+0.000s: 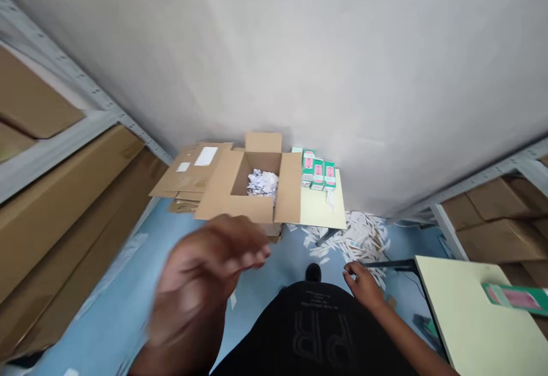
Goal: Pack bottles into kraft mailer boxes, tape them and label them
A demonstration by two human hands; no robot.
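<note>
My left hand (205, 273) is raised close to the camera and smeared by motion, its fingers bent and pointing right; nothing shows in it. My right hand (363, 282) hangs low beside my black shirt, fingers loosely curled, with nothing visible in it. Ahead on the floor an open cardboard box (252, 185) holds crumpled white paper scraps (262, 182). Several green and pink small boxes (317, 173) stand on a pale yellow table (321, 209) right of the box.
White paper strips (358, 238) litter the blue floor under the table. Flattened cardboard (190, 173) lies left of the box. Metal shelving with large cartons lines the left (64, 193) and right (492, 216). A second pale table (475, 319) at right carries a flat green-pink packet (516, 298).
</note>
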